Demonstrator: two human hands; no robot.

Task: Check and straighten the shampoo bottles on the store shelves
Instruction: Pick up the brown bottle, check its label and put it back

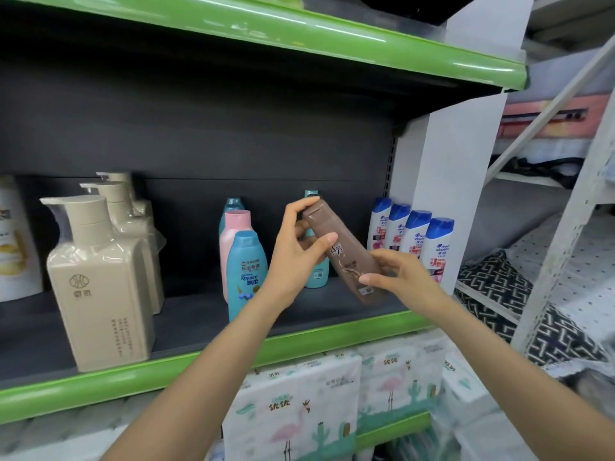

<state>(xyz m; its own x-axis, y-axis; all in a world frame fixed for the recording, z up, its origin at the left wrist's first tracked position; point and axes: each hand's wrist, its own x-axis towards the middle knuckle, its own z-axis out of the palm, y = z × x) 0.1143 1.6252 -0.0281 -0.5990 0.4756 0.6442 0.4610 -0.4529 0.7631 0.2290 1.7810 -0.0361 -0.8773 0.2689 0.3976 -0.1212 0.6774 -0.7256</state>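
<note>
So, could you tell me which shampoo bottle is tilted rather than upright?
The brown bottle, held in both hands above the shelf; every other bottle stands upright.

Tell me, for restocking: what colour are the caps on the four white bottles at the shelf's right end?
Blue caps on all four white bottles, clearest in the head view.

The blue bottle reads "Rejoice" with 飘柔 beneath it. The four white bottles with blue caps carry "head & shoulders". The tissue packs below show 优优.
</note>
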